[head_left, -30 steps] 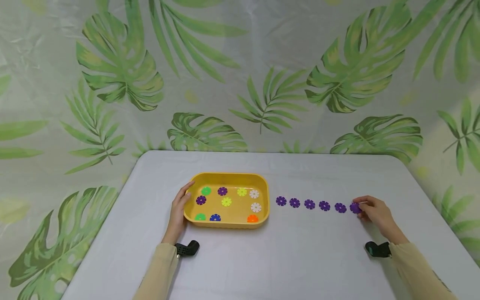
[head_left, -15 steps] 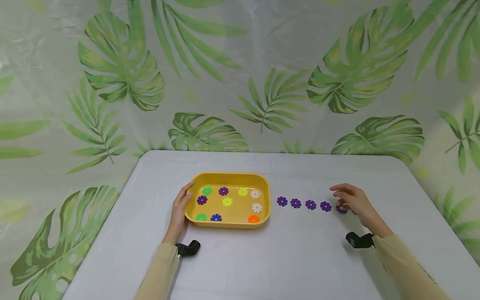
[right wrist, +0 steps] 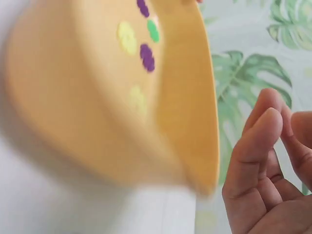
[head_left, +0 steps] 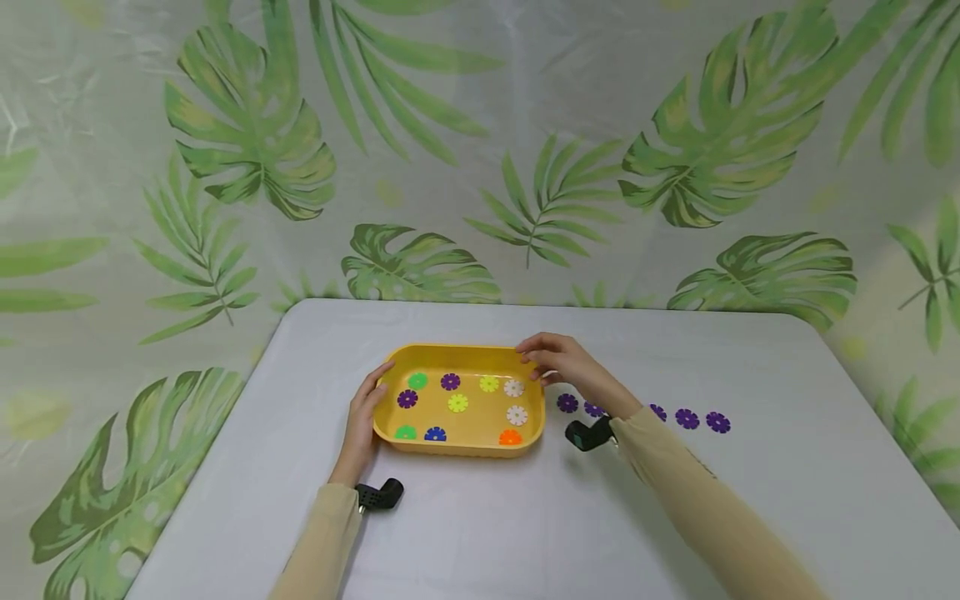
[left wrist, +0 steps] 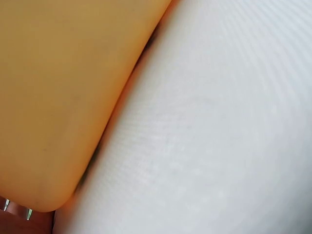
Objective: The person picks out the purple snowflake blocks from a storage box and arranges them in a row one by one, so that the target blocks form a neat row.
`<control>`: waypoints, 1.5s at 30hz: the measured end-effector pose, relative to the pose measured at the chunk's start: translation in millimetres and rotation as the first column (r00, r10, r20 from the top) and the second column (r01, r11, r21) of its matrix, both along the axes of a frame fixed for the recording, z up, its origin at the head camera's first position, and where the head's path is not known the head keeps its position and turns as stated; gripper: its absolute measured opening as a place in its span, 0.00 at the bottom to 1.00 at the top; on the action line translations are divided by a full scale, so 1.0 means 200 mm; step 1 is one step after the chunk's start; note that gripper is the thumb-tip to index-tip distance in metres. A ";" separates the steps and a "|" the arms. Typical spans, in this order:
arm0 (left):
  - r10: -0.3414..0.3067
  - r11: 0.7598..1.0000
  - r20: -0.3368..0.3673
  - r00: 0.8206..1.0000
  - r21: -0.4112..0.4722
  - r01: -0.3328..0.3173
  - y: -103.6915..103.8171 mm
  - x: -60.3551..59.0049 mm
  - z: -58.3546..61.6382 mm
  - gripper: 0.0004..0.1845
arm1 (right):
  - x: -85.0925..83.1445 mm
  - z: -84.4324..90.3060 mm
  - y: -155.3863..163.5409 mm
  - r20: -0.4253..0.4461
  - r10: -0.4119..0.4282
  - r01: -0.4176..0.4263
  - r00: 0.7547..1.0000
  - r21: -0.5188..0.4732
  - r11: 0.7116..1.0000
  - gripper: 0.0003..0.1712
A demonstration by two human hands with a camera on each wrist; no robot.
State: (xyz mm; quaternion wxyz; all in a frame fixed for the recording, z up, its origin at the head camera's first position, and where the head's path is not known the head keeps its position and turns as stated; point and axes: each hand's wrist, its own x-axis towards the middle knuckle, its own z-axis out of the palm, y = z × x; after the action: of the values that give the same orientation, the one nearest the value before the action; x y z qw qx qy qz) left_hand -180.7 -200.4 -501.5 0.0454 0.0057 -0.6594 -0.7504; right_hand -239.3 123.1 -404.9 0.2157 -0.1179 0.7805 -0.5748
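One white table (head_left: 525,533), leaf-print backdrop (head_left: 247,150)

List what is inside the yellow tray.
Inside the yellow tray lie nine flower discs: two purple, two green, two yellow, two white, one blue, one orange. The near wall hides part of the front three.

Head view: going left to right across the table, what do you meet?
Left hand on the tray's left rim → yellow tray of coloured discs → right hand at its far right corner → row of purple discs on the white table.
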 end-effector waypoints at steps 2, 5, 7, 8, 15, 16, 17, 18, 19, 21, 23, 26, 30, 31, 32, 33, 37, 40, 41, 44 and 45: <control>-0.001 1.000 0.001 1.000 0.004 0.001 0.00 0.00 0.00 0.21 | -0.03 0.00 -0.11 0.022 0.030 -0.030 0.999 0.003 1.000 0.20; 0.003 1.000 -0.001 1.000 0.012 -0.003 -0.01 0.00 -0.01 0.21 | -0.06 -0.02 -0.26 0.052 0.078 -0.079 0.996 0.016 0.997 0.19; 0.003 1.000 0.000 1.000 0.019 -0.003 -0.01 0.00 -0.01 0.21 | -0.08 -0.04 -0.34 0.068 0.112 -0.114 0.991 0.032 0.993 0.19; 0.003 1.000 0.001 1.000 0.019 -0.003 -0.01 0.00 -0.01 0.21 | -0.08 -0.06 -0.37 0.077 0.126 -0.129 0.989 0.040 0.991 0.19; 0.002 1.000 -0.016 1.000 0.019 -0.001 0.00 -0.01 -0.01 0.21 | -0.10 -0.15 -0.54 0.045 0.185 -0.190 0.982 0.173 0.966 0.20; 0.003 1.000 -0.017 1.000 0.019 -0.002 0.00 -0.01 -0.01 0.21 | -0.11 -0.16 -0.55 0.038 0.192 -0.196 0.981 0.193 0.961 0.20; 0.003 1.000 -0.016 1.000 0.020 -0.003 0.00 -0.01 -0.01 0.21 | -0.11 -0.17 -0.56 0.032 0.198 -0.200 0.980 0.211 0.957 0.21; 0.006 1.000 -0.014 1.000 0.018 -0.005 0.00 -0.01 -0.01 0.21 | -0.11 -0.17 -0.57 0.026 0.209 -0.209 0.978 0.224 0.952 0.21; 0.006 1.000 -0.013 1.000 0.015 -0.005 0.00 -0.01 -0.01 0.21 | -0.11 -0.18 -0.58 0.024 0.217 -0.216 0.976 0.234 0.948 0.21; 0.008 1.000 -0.008 1.000 0.013 -0.008 0.00 -0.01 -0.01 0.21 | -0.12 -0.20 -0.60 0.024 0.239 -0.237 0.971 0.243 0.941 0.22; 0.007 1.000 -0.006 1.000 0.009 -0.007 0.00 -0.01 -0.01 0.21 | -0.13 -0.22 -0.61 0.020 0.254 -0.251 0.967 0.249 0.936 0.22; 0.007 1.000 -0.003 1.000 0.010 -0.007 0.00 -0.01 0.00 0.21 | -0.13 -0.24 -0.61 0.022 0.261 -0.258 0.965 0.243 0.935 0.22; 0.008 1.000 0.003 1.000 0.011 -0.008 0.00 -0.01 0.00 0.21 | -0.11 -0.23 -0.60 0.020 0.266 -0.264 0.964 0.228 0.937 0.22; 0.008 1.000 0.003 1.000 0.011 -0.008 0.00 -0.01 0.00 0.21 | -0.11 -0.22 -0.60 0.018 0.269 -0.266 0.963 0.223 0.938 0.22; 0.006 1.000 0.003 1.000 0.010 -0.006 0.00 -0.01 0.00 0.21 | -0.11 -0.22 -0.60 0.010 0.273 -0.268 0.962 0.221 0.938 0.21; 0.005 1.000 0.000 1.000 0.009 -0.005 0.00 -0.01 0.00 0.21 | -0.10 -0.22 -0.59 0.004 0.272 -0.266 0.962 0.222 0.938 0.21; 0.005 1.000 -0.012 1.000 0.007 -0.005 0.01 -0.01 0.00 0.21 | -0.10 -0.22 -0.58 -0.042 0.257 -0.241 0.965 0.231 0.943 0.18; 0.005 1.000 -0.022 1.000 0.010 -0.004 0.01 0.00 0.00 0.21 | -0.09 -0.23 -0.57 -0.082 0.230 -0.205 0.970 0.240 0.949 0.14; 0.007 1.000 -0.025 1.000 0.013 -0.006 0.01 0.00 0.00 0.21 | -0.09 -0.23 -0.56 -0.089 0.220 -0.194 0.971 0.235 0.952 0.13; 0.010 1.000 -0.037 0.999 0.004 -0.010 0.00 -0.01 -0.01 0.21 | -0.09 -0.24 -0.54 -0.091 0.185 -0.164 0.978 0.201 0.966 0.11; 0.011 1.000 -0.046 0.999 -0.001 -0.011 0.00 -0.01 -0.01 0.21 | -0.09 -0.23 -0.52 -0.086 0.177 -0.159 0.980 0.185 0.970 0.11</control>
State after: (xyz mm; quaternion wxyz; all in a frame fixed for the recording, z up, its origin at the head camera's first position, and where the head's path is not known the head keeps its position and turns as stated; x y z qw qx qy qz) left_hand -181.9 -199.6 -503.0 0.0646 -0.0076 -0.6584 -0.7498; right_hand -257.5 18.5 -450.8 0.2332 -0.1932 0.8257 -0.4759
